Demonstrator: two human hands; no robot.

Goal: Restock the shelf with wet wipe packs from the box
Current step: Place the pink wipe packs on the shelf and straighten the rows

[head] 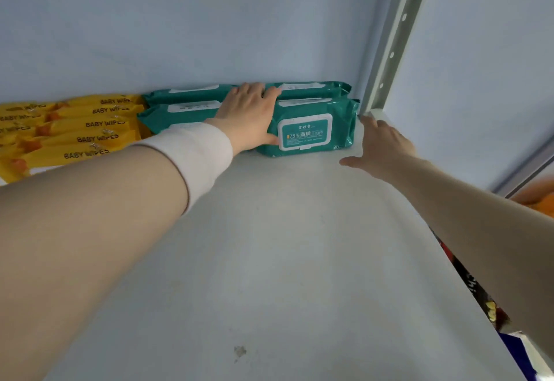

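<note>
Head view
- Landmark: teal wet wipe pack (305,132) on the shelf (269,245), white lid facing the camera, long axis left to right.
- Left hand (248,117): at the pack's left end. Fingers (271,93) are hooked over its top edge and the thumb is on its front; it grips the pack.
- Right hand (383,147): just right of the pack, not touching it. Its fingers are straight and hold nothing.
- Other teal packs (308,88): behind and left of the landmark, touching it.
- Upright post (395,36): just beyond the pack's right end.
- Yellow baby wipes (75,132): well to the left.
- Box: not in view.
- Judgement: the left hand is nearer, so it would seat the pack; the right hand is placed to square the right end.
</note>
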